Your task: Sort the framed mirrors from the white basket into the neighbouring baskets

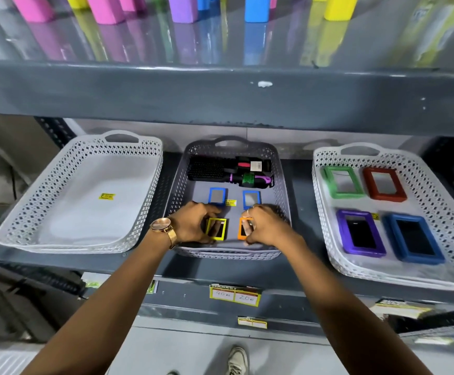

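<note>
On a grey shop shelf (220, 269), the left hand (193, 223) pinches the yellow mirror (216, 229) and the right hand (265, 226) the orange mirror (243, 228), low in the middle basket (177, 196), probably to line them up in rows.

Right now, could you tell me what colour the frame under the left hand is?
Yellow: the small mirror frame at the left hand, head view.

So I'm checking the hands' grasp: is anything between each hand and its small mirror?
No. The left hand is already at the yellow mirror, the right hand at the orange mirror, fingers on both frames.
</note>
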